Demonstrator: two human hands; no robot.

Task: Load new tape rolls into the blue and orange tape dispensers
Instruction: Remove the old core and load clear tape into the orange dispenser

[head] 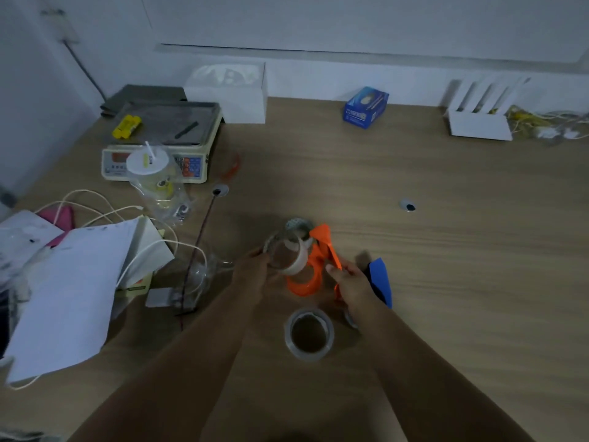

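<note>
Near the middle of the wooden desk [414,250], toward its front edge, the left hand [251,272] closes its fingers on a clear tape roll [287,253] pressed against the orange dispenser [314,266]; the right hand [350,282] grips that dispenser's handle end. The blue dispenser [381,279] lies just beside the right hand, partly hidden by it; a second tape roll [309,334] lies flat between the forearms; a weighing scale [162,138] stands near the back left corner.

Dim rm: wood-grain desk [414,250] w/ two cable holes, against pale wall [318,23].
</note>
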